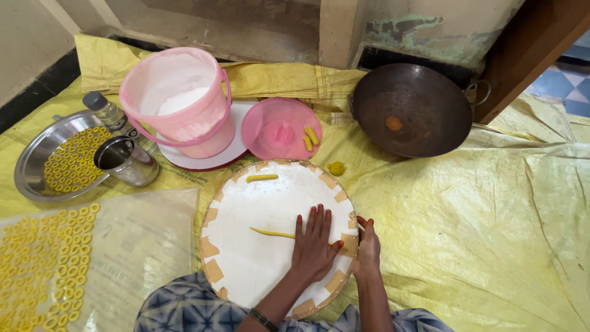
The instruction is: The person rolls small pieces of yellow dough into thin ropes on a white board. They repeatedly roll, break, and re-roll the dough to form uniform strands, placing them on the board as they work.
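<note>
Flat on the round white board, the left hand lies palm down with fingers straight and together, gripping nothing; it presses on the right end of a thin yellow dough strand. That strand runs out leftward from under the fingers, its long axis nearly left to right across the board's middle, so the left hand is the nearer one. The right hand curls over the board's right rim, seemingly steadying it; whether it pinches anything I cannot tell. A shorter dough stick lies near the far edge of the board, well apart from both hands.

Beyond the board, a pink bucket holds white flour, and its pink lid just to the right carries two short dough pieces. The dark wok at far right holds one small orange lump. On the left, a steel plate is filled with small yellow rings, with a steel cup beside it; more rings cover the clear sheet at near left.
</note>
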